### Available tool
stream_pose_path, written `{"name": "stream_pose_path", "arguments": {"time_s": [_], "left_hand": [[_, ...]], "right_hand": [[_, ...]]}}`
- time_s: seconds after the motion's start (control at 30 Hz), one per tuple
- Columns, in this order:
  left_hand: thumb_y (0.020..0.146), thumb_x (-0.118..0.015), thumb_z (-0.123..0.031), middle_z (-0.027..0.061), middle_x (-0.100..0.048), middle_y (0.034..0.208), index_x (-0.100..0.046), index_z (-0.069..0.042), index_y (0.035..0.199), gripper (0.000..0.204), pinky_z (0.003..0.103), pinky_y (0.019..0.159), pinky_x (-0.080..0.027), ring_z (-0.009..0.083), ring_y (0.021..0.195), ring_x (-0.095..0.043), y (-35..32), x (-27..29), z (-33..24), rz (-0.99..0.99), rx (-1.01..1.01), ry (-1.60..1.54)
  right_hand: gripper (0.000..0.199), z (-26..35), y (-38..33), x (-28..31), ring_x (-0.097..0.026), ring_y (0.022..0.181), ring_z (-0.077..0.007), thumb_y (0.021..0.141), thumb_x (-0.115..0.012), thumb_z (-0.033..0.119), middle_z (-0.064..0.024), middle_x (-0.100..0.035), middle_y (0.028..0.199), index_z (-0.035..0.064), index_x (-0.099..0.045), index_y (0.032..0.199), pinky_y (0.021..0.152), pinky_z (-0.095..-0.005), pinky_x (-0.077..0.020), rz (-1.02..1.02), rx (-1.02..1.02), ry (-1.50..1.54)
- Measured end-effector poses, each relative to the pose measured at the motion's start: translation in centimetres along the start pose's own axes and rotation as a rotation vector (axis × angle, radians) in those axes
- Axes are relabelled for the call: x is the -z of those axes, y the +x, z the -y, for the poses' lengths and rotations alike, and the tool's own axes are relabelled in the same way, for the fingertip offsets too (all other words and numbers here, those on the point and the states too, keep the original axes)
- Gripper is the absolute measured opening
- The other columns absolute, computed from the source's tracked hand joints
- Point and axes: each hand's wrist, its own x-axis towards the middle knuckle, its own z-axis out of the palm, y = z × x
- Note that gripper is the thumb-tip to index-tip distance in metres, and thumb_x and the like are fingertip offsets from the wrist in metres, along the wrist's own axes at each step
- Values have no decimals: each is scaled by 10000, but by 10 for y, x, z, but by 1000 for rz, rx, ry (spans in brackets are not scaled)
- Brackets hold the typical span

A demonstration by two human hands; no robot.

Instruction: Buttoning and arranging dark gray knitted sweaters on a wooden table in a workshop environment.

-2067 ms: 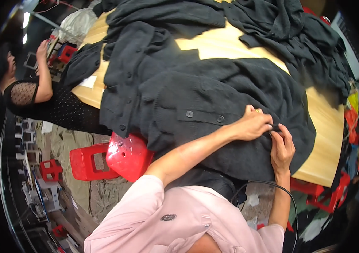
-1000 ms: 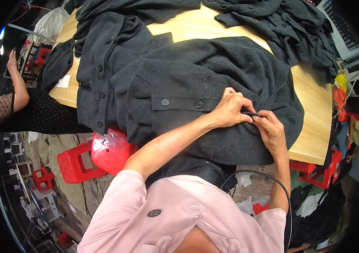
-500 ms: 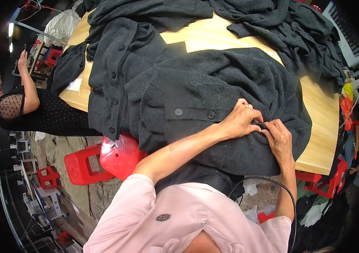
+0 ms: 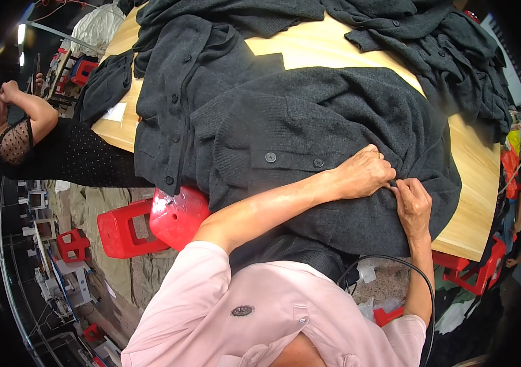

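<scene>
A dark grey knitted cardigan [image 4: 358, 101] lies in loose folds over the table's near edge, its ribbed hem toward the left. Along its front band sit two dark buttons, a left one [image 4: 270, 157] and another [image 4: 318, 163] close to my left wrist. My left hand [image 4: 364, 173] is closed on this band, fingers bent and pressed together. Just to the right, my right hand [image 4: 413, 205] pinches the same band with thumb and forefinger. The fingertips of both hands nearly meet. Whatever lies between them is hidden.
Under the garments is a pale wooden table [image 4: 475, 183]. Another buttoned cardigan [image 4: 175, 79] lies left, and more dark knitwear [image 4: 419, 37] lies at the back. Red stools [image 4: 127, 227] stand below left. A co-worker [image 4: 46, 137] is at the far left. A black cable [image 4: 423, 281] loops past my right forearm.
The whole view has shifted slightly, so the table and garments appear farther right. Both hands stay on the front band, with small finger movements. The co-worker's raised arm has bent inward.
</scene>
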Motion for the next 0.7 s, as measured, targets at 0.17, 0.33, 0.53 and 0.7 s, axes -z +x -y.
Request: {"name": "stream_pose_path", "arguments": {"time_s": [0.17, 0.33, 0.53, 0.7], "left_hand": [[869, -752, -166, 95, -677, 784, -682, -76, 810, 128, 435, 865, -494, 299, 822, -697, -5, -12, -13, -157, -27, 154], [863, -688, -198, 34, -577, 781, -615, -122, 836, 108, 342, 682, -512, 194, 712, -660, -3, -12, -20, -248, -95, 363], [908, -679, -210, 52, -659, 1107, -732, -101, 1213, 329, 366, 795, -544, 221, 891, -694, -17, 4, -24, -44, -83, 346], [1018, -705, -473, 136, -583, 1557, -602, -140, 1536, 625, 468, 1103, -452, 291, 1271, -654, -26, 11, -41, 98, 7, 277]], "right_hand": [[219, 11, -8, -12, -725, 815, -316, 865, -800, -70, -129, -702, 930, -13, -753, 1071, 708, -413, -590, -82, -79, -66], [235, 25, -5, -10, -753, 888, -334, 900, -770, -31, -128, -735, 1008, 39, -771, 1124, 757, -427, -603, -155, -228, -62], [302, 15, 3, 11, -710, 1078, -357, 835, -899, 175, -153, -715, 1195, 52, -790, 1089, 884, -454, -575, -24, -232, -169], [457, -39, -17, 43, -594, 1359, -434, 904, -862, 477, -258, -645, 1465, 74, -849, 1119, 1149, -557, -445, -39, -535, -382]]}}
